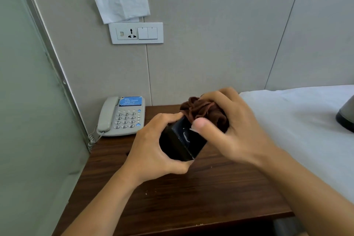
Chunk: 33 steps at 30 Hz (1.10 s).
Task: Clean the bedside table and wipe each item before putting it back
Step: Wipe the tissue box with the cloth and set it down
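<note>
Task approx. mid-way, by my read. Table (pixel 191 197) mostly bare; a few crumbs at the front, so top may need another pass. Bed (pixel 287 120) on the right w/ white sheet, a kettle (pixel 346 119) parked at its edge, prob. waiting its turn. Grey panel wall behind; socket plate (pixel 136 33), tissue (pixel 122 3) tucked above it. Phone (pixel 121 117) back-left on table, can't tell if wiped. Black box (pixel 182 140) held above table, tilted. Left hand (pixel 153 151) clamped round the box; right hand (pixel 226 124) closed on brown cloth (pixel 205 111), pressing it on the box's top end.
</note>
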Available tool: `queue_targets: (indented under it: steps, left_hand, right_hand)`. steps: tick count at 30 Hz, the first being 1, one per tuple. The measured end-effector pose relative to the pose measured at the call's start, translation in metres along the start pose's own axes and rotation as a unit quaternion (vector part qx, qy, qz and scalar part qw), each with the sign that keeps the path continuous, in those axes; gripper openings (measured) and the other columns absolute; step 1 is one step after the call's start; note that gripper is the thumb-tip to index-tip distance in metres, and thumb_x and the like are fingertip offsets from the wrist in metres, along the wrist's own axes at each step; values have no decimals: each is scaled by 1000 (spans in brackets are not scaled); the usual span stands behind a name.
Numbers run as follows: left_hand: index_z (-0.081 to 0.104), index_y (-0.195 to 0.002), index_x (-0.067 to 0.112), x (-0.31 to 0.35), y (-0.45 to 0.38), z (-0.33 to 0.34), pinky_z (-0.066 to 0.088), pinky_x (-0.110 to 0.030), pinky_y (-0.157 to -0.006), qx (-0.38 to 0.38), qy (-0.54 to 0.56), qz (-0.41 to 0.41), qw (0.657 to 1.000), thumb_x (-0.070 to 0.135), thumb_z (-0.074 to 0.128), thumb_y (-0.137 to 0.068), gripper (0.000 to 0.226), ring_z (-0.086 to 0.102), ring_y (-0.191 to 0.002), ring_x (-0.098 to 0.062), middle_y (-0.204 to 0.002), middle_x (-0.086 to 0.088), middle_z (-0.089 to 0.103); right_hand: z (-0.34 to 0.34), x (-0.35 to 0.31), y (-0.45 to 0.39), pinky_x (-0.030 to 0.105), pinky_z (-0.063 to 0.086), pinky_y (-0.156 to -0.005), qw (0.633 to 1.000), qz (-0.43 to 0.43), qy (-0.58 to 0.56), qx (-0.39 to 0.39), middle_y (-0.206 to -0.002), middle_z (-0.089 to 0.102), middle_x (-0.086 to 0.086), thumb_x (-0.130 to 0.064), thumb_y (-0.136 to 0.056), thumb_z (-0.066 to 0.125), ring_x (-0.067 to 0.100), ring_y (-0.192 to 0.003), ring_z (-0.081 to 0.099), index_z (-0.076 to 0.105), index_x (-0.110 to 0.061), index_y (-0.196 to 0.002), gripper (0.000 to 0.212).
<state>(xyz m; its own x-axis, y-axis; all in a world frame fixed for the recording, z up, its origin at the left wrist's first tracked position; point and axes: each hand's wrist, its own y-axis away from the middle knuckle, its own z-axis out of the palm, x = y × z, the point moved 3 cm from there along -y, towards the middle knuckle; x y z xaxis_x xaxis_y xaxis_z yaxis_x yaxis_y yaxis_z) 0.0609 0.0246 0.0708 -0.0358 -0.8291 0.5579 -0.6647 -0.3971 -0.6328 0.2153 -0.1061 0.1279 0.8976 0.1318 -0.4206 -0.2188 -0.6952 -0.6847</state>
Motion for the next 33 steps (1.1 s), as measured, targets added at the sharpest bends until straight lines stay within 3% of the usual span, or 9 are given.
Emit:
queue_targets:
  steps: [3,7,10,13,16,22,25,30,33]
  left_hand:
    - [49,-133,47,3,1,4,53,-18,-87,-15,-11,9,1000,38,101,-52,97,63,-113,-6,-123,23,60]
    - [54,-125,42,3,-2,3,50,-16,-84,-3,-4,6,1000,37,99,-49,88,65,-107,-6,-116,20,63]
    - [59,-126,34,2,-4,-1,44,-11,-92,2,24,-7,1000,44,92,-48,85,62,-115,0,-122,25,63]
    - [58,-122,37,3,-5,1,53,-26,-85,1,10,-5,1000,37,97,-47,84,66,-104,-10,-114,17,65]
    - [56,-127,37,3,-5,5,53,-26,-84,4,-15,2,1000,34,101,-46,92,66,-103,-11,-114,16,64]
    - [57,-117,40,2,-3,1,49,-23,-76,-6,21,-1,1000,37,89,-48,76,65,-95,-12,-105,14,63]
    - [54,-114,47,6,0,6,46,-21,-74,-13,12,11,1000,33,93,-50,77,64,-91,-12,-103,17,60]
    - [53,-135,39,2,-1,7,53,-24,-90,-6,-15,8,1000,37,100,-50,97,64,-113,-9,-123,18,62]
    - [54,-132,44,2,-3,3,50,-22,-95,0,16,0,1000,44,94,-48,93,63,-116,-7,-122,19,63]
  right_hand:
    - [-5,2,1,31,48,-85,1000,-11,-5,0,-101,60,-11,-43,-95,60,9,-100,59,69,-27,-107,22]
    - [3,-12,19,37,51,-81,999,-53,3,-9,-102,60,-5,-30,-90,63,17,-95,61,70,-19,-105,19]
    - [9,-27,31,35,50,-81,994,-98,1,-48,-104,59,-4,-30,-88,66,19,-95,60,68,-18,-107,22]
    - [6,-11,10,36,52,-79,999,-37,16,-13,-99,59,-7,-37,-87,62,14,-91,60,68,-23,-107,25]
    - [3,6,-7,37,52,-79,999,5,45,16,-97,57,-8,-40,-87,61,11,-89,59,68,-28,-110,27]
    - [11,-18,22,41,52,-81,993,-77,78,-45,-116,53,2,-47,-89,68,24,-102,55,67,-26,-127,43]
    - [5,-6,27,40,53,-82,993,-87,56,-55,-119,52,-1,-42,-91,65,23,-103,57,68,-27,-125,37]
    - [3,6,18,36,53,-78,999,-26,39,-2,-106,53,-6,-39,-89,64,14,-94,57,69,-27,-111,25]
    - [7,-14,31,33,52,-80,993,-94,37,-63,-112,54,-1,-34,-87,69,17,-99,58,70,-23,-110,25]
